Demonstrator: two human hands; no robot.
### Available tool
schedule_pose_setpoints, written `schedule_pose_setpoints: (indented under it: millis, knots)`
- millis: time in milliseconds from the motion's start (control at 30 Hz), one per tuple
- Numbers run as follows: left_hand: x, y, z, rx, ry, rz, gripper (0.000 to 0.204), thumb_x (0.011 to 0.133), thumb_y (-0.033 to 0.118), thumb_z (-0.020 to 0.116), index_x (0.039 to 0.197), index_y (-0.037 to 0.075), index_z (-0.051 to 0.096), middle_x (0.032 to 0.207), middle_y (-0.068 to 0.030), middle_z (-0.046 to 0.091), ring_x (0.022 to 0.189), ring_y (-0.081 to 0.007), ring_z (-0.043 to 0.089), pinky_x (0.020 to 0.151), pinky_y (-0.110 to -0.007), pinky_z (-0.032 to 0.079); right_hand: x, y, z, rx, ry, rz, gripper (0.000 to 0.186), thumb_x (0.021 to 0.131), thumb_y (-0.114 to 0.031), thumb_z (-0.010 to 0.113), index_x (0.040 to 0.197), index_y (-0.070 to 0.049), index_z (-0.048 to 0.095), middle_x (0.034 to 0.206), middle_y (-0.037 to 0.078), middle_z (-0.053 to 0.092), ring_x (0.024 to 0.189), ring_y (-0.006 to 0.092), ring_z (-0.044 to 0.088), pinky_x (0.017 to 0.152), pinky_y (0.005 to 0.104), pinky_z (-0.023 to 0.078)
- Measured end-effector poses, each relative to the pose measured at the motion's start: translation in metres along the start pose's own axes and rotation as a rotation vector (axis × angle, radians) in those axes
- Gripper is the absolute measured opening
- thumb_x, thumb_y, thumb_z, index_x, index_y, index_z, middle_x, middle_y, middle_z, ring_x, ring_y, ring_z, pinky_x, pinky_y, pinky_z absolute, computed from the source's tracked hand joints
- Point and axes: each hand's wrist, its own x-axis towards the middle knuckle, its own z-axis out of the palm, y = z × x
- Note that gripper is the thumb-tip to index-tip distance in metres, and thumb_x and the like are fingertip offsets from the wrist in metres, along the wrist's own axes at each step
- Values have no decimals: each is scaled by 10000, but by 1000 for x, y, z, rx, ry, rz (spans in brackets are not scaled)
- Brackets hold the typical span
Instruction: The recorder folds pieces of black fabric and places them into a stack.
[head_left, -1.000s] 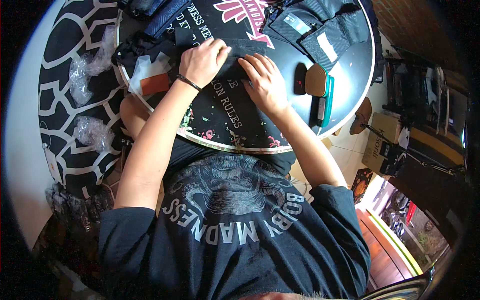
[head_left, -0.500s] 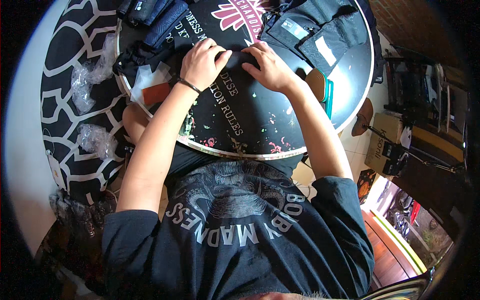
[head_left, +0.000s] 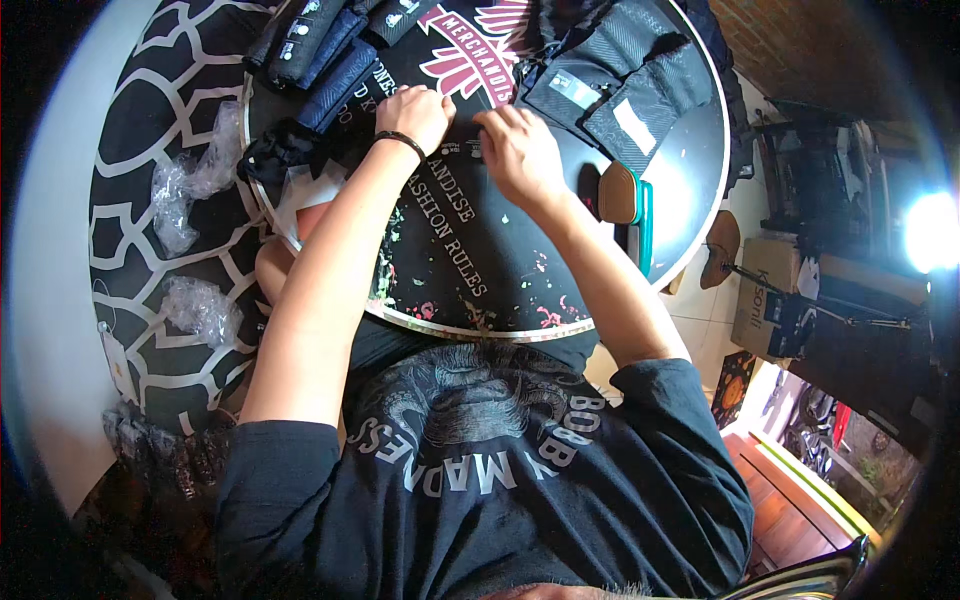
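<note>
A black folded piece (head_left: 460, 146) with small white print lies between my hands, low over the round black table (head_left: 500, 270). Its outline is hard to tell from the dark tabletop. My left hand (head_left: 415, 115), with a dark band on the wrist, has its fingers curled at the piece's left end. On the other side my right hand (head_left: 518, 155) bends its fingers over the right end. Both sets of fingertips are partly hidden. Just right of my right hand lie dark patterned fabric items (head_left: 635, 85) with pale labels.
Dark rolled pouches (head_left: 335, 70) lie at the far left of the table. A tan pad (head_left: 619, 193) and a teal-edged object (head_left: 645, 230) sit near the right edge. Crumpled clear plastic (head_left: 200, 310) rests on the patterned surface at left. A cardboard box (head_left: 760, 300) stands right.
My hands have drawn a little closer together and turned more knuckles-up over the black piece. Small white print on it now shows. The whole view has shifted slightly.
</note>
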Motion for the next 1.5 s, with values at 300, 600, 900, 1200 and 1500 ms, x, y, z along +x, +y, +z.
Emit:
schedule_pose_setpoints:
  millis: [300, 600, 900, 1200, 1500]
  knots:
    - [-5, 11, 2, -462, 678, -14, 177, 1055, 235, 661, 1095, 66, 700, 1065, -134, 725, 1012, -350, 707, 893, -481, 570, -18, 0, 9, -23, -92, 109, 761, 813, -156, 857, 1481, 15, 537, 1315, 223, 645, 1273, 376, 624, 1093, 467, 499]
    - [-161, 59, 20, -1538, 75, -288, 721, 1080, 181, 715, 1659, 17, 318, 1529, -131, 555, 1366, -179, 572, 1139, -361, 483, -82, -48, -5, 1207, -201, 589, 700, 1040, -239, 780, 1574, -16, 386, 1252, 204, 702, 1162, 221, 666, 1009, 375, 552]
    - [-48, 8, -33, -767, 145, 9, 827, 1039, 366, 727, 1679, 28, 328, 1311, -352, 704, 1195, -474, 722, 997, -494, 582, -132, -73, -21, 874, -152, 531, 897, 937, -235, 867, 1622, -34, 323, 1487, 251, 567, 1351, 375, 612, 1146, 485, 522]
    - [95, -46, -13, 128, 231, 302, 464, 924, 190, 824, 1323, 123, 596, 1369, -121, 594, 1275, -370, 607, 1085, -489, 506, -131, -84, -86, 808, -457, 194, 540, 960, -204, 795, 1423, -17, 588, 1333, 219, 670, 1239, 386, 694, 1048, 468, 570]
    - [93, -34, -9, 112, 337, 146, 424, 941, 249, 805, 1328, 173, 650, 1460, -85, 606, 1354, -352, 575, 1123, -524, 474, -73, 30, -208, 505, -3, 270, 478, 951, -194, 840, 1374, -48, 673, 1241, 147, 764, 1082, 278, 761, 922, 390, 619]
